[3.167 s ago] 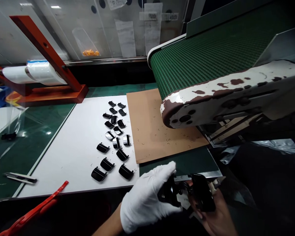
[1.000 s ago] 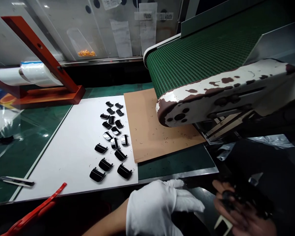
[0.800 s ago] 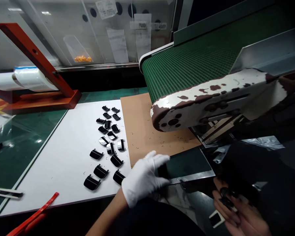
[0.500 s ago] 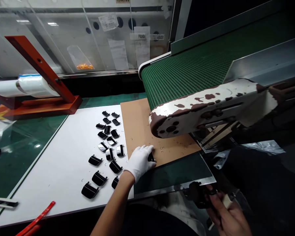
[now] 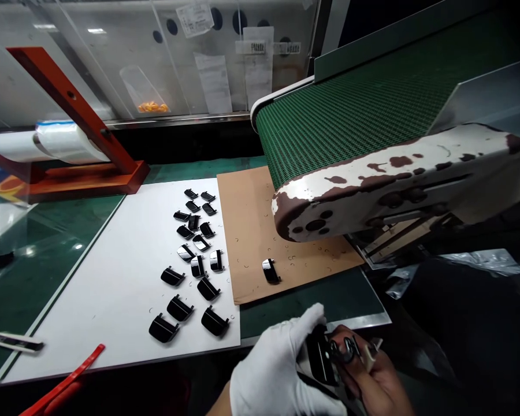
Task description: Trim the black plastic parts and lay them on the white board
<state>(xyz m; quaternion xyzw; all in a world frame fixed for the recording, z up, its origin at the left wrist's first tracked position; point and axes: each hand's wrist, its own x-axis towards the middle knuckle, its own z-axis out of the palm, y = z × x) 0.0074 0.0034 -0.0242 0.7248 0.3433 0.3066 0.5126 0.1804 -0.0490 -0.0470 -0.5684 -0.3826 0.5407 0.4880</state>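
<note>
My left hand (image 5: pixel 277 367), in a white glove, is closed around a glossy black plastic part (image 5: pixel 320 355) over the table's front edge. My bare right hand (image 5: pixel 372 375) meets it from the right, its fingers curled around a pale slim tool (image 5: pixel 370 353) whose working end I cannot make out. Dark curved pieces show by the right thumb, partly hidden. A similar black part (image 5: pixel 270 271) lies alone on the brown cardboard (image 5: pixel 247 231). Several more black parts (image 5: pixel 179 309) with small prongs are spread over the white sheet (image 5: pixel 112 289).
A green conveyor belt (image 5: pixel 351 121) with a chipped white frame (image 5: pixel 355 179) overhangs the cardboard. Film rolls (image 5: pixel 65 141) sit on an orange stand (image 5: pixel 125 176) at the back left. A utility knife (image 5: pixel 13 341) and a red strip (image 5: pixel 65 381) lie front left. Small curved scraps dot the cardboard.
My left hand has let go of a black part on the cardboard and come down to the right, taking hold of the part at my right hand. The view has shifted slightly.
</note>
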